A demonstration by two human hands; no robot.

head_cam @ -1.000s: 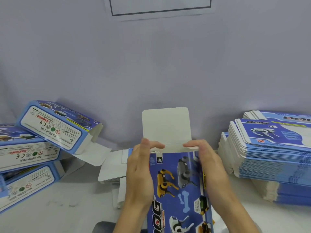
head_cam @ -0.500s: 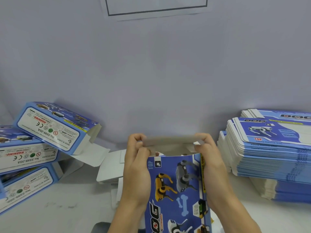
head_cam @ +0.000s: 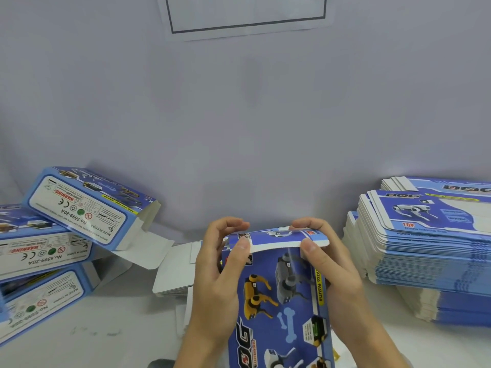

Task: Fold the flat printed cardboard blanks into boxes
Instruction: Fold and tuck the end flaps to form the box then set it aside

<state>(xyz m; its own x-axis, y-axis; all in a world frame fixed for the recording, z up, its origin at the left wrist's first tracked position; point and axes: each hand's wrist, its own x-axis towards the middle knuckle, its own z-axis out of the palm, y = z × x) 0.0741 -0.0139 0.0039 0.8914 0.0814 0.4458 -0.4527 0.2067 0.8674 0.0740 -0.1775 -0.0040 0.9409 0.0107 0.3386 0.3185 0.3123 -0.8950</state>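
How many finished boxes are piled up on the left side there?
3 show: the top box lies tilted across the middle box, and the bottom box is under both. All run off the left edge, so more may be hidden.

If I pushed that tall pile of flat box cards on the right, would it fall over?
The stack of flat blanks would probably slide rather than topple: its sheets already sit staggered and it is wider than tall. It likely feels heavy, being many sheets thick. A single sheet probably bends easily, like the flap curving under the left hand and right hand.
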